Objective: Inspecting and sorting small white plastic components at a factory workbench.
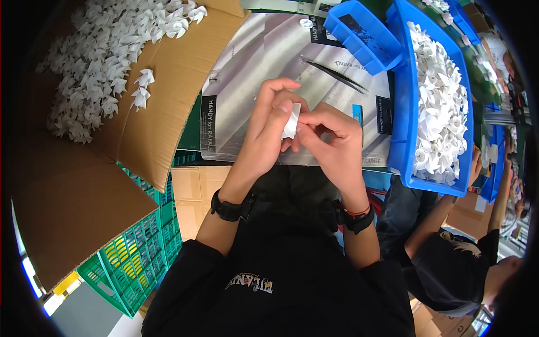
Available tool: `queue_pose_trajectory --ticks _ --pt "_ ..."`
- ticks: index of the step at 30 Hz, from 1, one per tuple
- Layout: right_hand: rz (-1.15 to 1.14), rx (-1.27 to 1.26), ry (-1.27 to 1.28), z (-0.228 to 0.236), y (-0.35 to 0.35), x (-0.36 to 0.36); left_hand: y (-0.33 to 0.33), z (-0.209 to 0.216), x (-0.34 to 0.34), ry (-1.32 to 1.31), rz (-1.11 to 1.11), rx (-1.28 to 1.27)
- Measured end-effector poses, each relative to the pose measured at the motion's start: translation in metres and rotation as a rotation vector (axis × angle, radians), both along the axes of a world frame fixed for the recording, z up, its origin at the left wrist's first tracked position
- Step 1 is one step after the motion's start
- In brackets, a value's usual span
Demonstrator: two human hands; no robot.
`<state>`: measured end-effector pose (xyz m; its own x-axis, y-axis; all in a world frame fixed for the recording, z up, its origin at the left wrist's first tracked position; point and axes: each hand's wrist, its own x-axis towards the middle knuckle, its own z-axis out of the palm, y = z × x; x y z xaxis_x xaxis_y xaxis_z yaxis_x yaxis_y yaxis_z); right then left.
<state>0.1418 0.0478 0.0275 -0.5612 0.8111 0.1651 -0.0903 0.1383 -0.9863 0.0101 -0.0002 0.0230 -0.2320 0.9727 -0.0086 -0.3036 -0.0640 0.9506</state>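
Note:
A small white folded piece (291, 121) is between my two hands, above the near edge of the work table. My left hand (265, 124) is closed on it, with the thumb on its upper side and the fingers behind. From the other side, my right hand (336, 135) pinches at its edge with thumb and forefinger; whether a smaller part is also in that pinch is hidden. Beyond the hands, a pair of dark tweezers (338, 77) lies slantwise on the silvery sheet (247, 73) covering the table.
At left, an open cardboard box (185, 67) contains many white curled pieces. A long blue bin (400, 112) of similar pieces stands at right, beside a smaller blue bin (387, 60) with tiny black parts. Green crates (140, 253) stand lower left. Another person (449, 264) sits at right.

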Motion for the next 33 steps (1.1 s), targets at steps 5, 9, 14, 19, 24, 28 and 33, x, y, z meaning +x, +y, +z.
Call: queue_pose_trajectory --ticks 5,9,14,19,24,28,33 --pt "0.037 0.107 0.001 0.002 0.020 0.010 0.002 -0.005 0.005 -0.055 0.067 0.050" --pt "0.075 -0.471 0.612 0.016 0.038 0.025 -0.003 -0.012 -0.005 -0.135 0.122 0.077" --pt "-0.007 -0.465 0.585 0.033 0.045 0.000 -0.006 -0.020 -0.017 -0.582 0.288 0.280" --pt "-0.034 0.422 -0.376 -0.005 0.054 -0.026 -0.003 -0.020 -0.017 -0.785 0.329 0.308" --pt "-0.124 0.706 -0.760 -0.020 0.058 -0.042 0.000 -0.022 -0.018 -0.759 0.348 0.314" --pt "-0.065 0.673 -0.845 -0.015 0.050 -0.051 -0.004 -0.032 -0.027 -0.720 0.278 0.322" --pt "-0.052 0.715 -0.882 -0.004 0.045 -0.037 0.007 -0.038 -0.027 -0.623 0.141 0.336"
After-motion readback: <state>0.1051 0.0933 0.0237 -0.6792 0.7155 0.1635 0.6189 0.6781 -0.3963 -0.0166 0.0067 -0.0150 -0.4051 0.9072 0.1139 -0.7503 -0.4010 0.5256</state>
